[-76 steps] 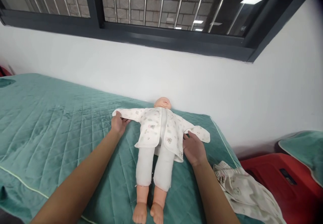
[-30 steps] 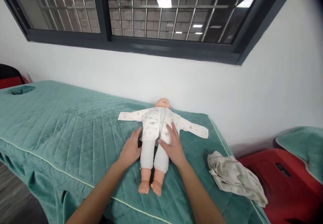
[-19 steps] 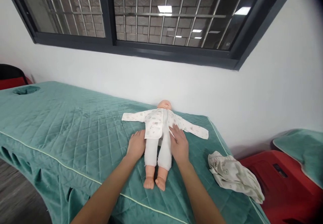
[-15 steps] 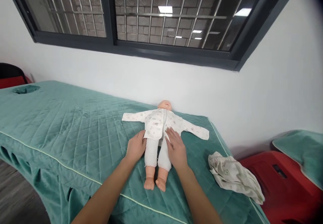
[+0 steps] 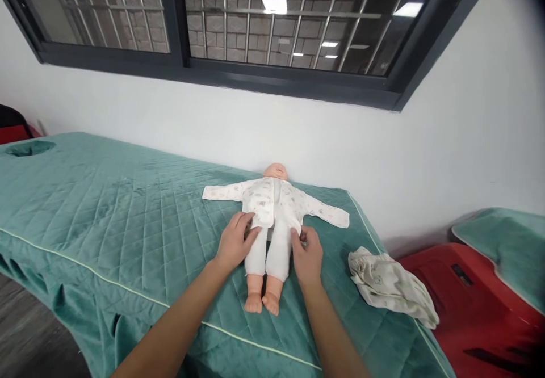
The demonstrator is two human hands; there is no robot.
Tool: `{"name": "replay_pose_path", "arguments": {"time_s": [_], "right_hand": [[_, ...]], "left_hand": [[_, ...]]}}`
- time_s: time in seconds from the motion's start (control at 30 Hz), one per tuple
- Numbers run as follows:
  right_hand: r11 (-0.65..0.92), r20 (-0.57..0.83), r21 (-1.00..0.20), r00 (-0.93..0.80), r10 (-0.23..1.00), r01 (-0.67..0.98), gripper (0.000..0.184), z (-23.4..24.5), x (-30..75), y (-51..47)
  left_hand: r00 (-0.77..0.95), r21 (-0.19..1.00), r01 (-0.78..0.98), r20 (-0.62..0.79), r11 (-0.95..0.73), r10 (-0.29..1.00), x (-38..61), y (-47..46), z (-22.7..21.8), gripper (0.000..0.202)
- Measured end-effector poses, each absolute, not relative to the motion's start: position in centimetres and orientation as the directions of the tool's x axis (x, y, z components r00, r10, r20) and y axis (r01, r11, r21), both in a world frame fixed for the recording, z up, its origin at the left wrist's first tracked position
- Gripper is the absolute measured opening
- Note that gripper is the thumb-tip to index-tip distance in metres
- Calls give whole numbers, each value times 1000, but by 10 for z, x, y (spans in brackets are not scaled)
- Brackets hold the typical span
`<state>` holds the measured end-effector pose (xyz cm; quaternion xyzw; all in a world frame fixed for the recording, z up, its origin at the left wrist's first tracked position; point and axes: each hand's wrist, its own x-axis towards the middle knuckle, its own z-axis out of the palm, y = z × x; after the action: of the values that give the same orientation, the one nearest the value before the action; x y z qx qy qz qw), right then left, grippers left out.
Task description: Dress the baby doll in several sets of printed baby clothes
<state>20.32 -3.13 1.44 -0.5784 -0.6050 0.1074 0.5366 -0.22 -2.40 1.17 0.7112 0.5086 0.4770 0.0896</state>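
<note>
Left grip (image 5: 235,243) and right grip (image 5: 307,254) pinch jacket (image 5: 272,205) on doll (image 5: 279,256).

Open quilted cover (image 5: 128,208) left of doll (image 5: 272,219); crumpled garment (image 5: 389,284) right; wall (image 5: 298,134) close behind head.

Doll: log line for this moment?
left hand: at jacket hem | right hand: at jacket hem | doll: face up on bed

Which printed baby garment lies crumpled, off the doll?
The crumpled garment lying right of the right hand; the jacket is spread open on the doll.
</note>
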Motion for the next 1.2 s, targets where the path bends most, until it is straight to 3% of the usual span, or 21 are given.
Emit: {"name": "replay_pose_path", "arguments": {"time_s": [0.2, 0.3, 0.43, 0.6, 0.7, 0.8, 0.87, 0.93, 1.0, 1.07, 1.13, 1.2], "right_hand": [[195, 287, -946, 392, 874, 258, 37, 8, 213, -21], [203, 239, -971, 436, 868, 128, 38, 7, 217, -19], [231, 182, -972, 498, 848, -38, 34, 8, 216, -21], [250, 36, -903, 519, 854, -349, 30, 16, 222, -33], [230, -7, -879, 494, 869, -418, 25, 17, 235, -53], [156, -6, -946, 497, 868, -284, 29, 16, 250, -80], [108, 82, -994, 458, 885, -31, 35, 18, 264, -96], [130, 234, -948, 359, 904, 291, 35, 27, 283, -102], [199, 390, -782, 216, 895, 590, 31, 39, 309, -98], [223, 464, -505, 45, 885, 834, 27, 53, 339, -87], [135, 294, -253, -57, 954, 958, 15, 65, 365, -74], [58, 122, -107, -45, 992, 993, 11, 75, 382, -66]], "left_hand": [[-185, 836, 465, 412, -290, 892, 4, -6, 11, 28], [-447, 967, 178, 246, -183, 860, -6, 3, 3, 34], [-673, 961, -118, 108, -250, 731, -19, 10, -5, 36], [-795, 959, -62, 119, -275, 595, -25, 10, -5, 32], [-803, 966, -21, 137, -257, 581, -25, 8, -4, 29], [-814, 973, -4, 131, -231, 566, -25, 8, -3, 23], [-825, 977, 36, 148, -210, 545, -24, 8, -2, 19], [-831, 977, 86, 178, -194, 527, -23, 6, -1, 22], [-823, 974, 125, 207, -187, 529, -22, 1, 1, 25], [-793, 971, 161, 234, -176, 562, -22, -7, 2, 24], [-766, 969, 186, 246, -162, 593, -26, -18, 2, 22], [-733, 966, 212, 258, -149, 629, -32, -32, 3, 20]]}}
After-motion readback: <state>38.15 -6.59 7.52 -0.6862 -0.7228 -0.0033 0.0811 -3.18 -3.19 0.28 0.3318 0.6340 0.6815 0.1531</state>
